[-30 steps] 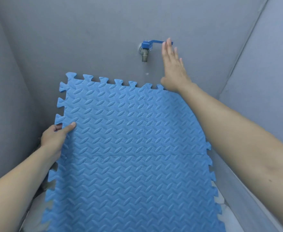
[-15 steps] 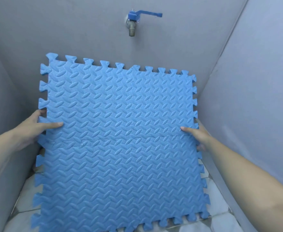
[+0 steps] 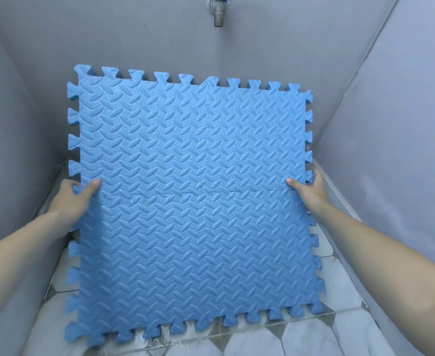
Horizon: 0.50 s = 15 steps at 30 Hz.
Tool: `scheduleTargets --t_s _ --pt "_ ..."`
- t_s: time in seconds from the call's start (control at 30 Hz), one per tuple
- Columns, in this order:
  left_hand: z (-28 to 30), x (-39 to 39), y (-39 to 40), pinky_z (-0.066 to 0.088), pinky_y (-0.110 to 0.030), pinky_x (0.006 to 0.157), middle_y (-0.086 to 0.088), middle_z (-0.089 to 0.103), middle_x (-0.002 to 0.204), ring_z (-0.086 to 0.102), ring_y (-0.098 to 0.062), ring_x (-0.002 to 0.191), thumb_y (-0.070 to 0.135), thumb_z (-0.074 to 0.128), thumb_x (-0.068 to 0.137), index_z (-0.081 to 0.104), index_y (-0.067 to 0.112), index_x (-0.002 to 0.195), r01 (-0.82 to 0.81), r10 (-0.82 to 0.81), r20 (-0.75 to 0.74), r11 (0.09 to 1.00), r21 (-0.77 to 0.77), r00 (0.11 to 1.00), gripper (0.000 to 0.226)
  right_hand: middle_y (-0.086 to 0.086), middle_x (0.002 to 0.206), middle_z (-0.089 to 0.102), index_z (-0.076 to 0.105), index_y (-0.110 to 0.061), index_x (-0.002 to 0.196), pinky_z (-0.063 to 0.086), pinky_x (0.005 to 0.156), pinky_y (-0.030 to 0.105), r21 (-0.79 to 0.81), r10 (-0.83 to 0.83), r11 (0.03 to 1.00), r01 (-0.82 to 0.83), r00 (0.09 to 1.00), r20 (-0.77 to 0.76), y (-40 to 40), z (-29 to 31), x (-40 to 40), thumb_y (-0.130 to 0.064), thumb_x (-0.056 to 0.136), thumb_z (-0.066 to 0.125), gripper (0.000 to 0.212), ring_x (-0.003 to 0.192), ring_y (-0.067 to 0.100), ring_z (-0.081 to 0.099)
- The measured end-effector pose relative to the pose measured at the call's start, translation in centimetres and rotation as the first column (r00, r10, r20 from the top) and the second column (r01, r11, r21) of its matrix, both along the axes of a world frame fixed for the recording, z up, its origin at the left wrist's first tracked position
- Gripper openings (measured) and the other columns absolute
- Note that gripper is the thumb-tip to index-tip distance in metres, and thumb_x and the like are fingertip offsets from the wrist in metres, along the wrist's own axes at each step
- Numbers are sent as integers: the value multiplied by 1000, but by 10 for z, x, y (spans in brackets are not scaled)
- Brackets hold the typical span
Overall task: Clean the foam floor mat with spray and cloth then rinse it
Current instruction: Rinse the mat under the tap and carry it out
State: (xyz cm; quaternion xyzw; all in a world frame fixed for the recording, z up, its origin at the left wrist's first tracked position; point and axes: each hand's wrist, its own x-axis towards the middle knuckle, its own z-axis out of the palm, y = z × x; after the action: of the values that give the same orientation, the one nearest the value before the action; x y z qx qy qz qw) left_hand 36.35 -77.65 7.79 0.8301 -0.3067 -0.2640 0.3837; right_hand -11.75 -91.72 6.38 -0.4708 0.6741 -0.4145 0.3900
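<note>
Squarely between both hands, the foam mat (image 3: pixel 193 191) stands tilted, top edge toward the tap (image 3: pixel 218 16). The left hand (image 3: pixel 73 199) and right hand (image 3: pixel 310 190) pinch opposite side edges, equally near.

The square interlocking foam floor mat (image 3: pixel 193 181) is showing a uniform sky blue across its whole face, and that face is carrying an embossed pattern of short oval ridges set in alternating diagonals, like a woven leaf or tread-plate texture. Its puzzle-tooth edges are showing the same blue. The plain walls (image 3: pixel 404 104) around it are appearing a flat, unpatterned grey with a faint lilac cast. The short metal tap spout (image 3: pixel 218 18) at the top is looking dull brownish grey, with a bit of bright blue above it. The tiled floor (image 3: pixel 339 335) is showing white, marbled hexagon shapes separated by grey lines.
</note>
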Motion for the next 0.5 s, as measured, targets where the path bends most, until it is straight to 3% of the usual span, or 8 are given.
scheduleTargets --t_s 0.07,0.13,0.17,0.27,0.37,0.5 --pt "-7 -10 0 36 -44 95 -24 51 123 48 -41 116 55 50 89 32 6 130 32 -33 93 999 12 995 67 2 150 40 15 -47 150 37 109 41 -80 45 994 -69 963 -267 12 -5 11 -55 79 69 90 131 25 45" --pt "-13 -19 8 29 -48 105 -27 30 144 35 -41 131 55 60 83 10 8 146 92 -95 159 995 23 983 93 15 149 30 7 -51 150 30 110 44 -130 34 984 -118 854 -519 25 -18 17 -61 83 62 87 139 31 29" --pt "-17 -22 14 26 -48 109 -23 17 151 28 -38 137 54 69 76 -3 14 150 124 -127 189 992 27 974 111 17 150 26 5 -53 149 29 111 44 -135 51 979 -155 821 -569 30 -21 19 -65 80 63 91 141 30 22" --pt "-30 -24 30 24 -45 113 -11 1 153 20 -28 142 49 83 57 -18 30 148 226 -215 302 974 -3 929 138 17 151 20 5 -50 151 27 112 42 -120 91 972 -204 792 -604 34 -27 16 -69 75 65 99 144 28 17" --pt "-21 -22 31 22 -41 113 -8 0 153 12 -24 144 48 83 57 -6 36 150 257 -239 347 966 -7 907 129 19 149 18 10 -45 153 26 114 42 -149 59 972 -179 811 -583 33 -18 18 -64 74 69 100 145 30 17" --pt "25 -21 35 27 -40 110 -14 7 152 24 -32 139 50 82 58 -5 41 149 250 -251 379 967 54 891 126 22 145 21 18 -40 154 23 116 39 -181 21 972 -152 820 -573 50 13 21 -61 73 74 101 142 32 21"
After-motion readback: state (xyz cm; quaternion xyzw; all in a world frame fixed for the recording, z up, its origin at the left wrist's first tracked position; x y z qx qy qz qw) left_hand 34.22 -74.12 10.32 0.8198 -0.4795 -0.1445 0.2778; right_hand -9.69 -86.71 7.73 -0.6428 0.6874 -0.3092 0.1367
